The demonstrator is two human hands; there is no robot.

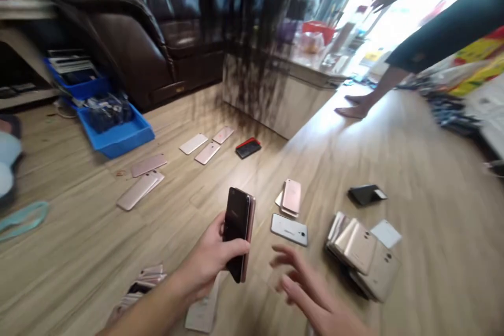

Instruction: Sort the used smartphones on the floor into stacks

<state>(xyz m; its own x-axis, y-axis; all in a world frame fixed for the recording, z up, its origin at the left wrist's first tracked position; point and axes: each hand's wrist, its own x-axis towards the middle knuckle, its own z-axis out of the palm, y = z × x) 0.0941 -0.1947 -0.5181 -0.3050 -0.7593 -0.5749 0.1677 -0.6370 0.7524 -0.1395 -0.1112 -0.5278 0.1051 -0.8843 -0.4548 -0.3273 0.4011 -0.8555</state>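
Observation:
My left hand (207, 257) grips a black smartphone (236, 231) upright on its edge, with a rose-gold phone edge (249, 236) pressed behind it. My right hand (303, 289) hangs empty above the wooden floor (346, 157), fingers apart. Nearest to it lie a white smartphone (289, 229) and a small stack of rose-gold phones (292, 196). To its right sits a pile of champagne-gold phones (356, 247), with a white card (386, 233) beside it. A black phone (366, 194) lies beyond them. A fanned stack of phones (147, 278) lies left of my left forearm.
More gold and rose phones and a red-and-black phone (248, 148) lie farther out. Behind them are a blue plastic tray (118, 134) and a brown leather sofa (129, 47). A person (425, 44) stands barefoot at the right, next to a cabinet (275, 100).

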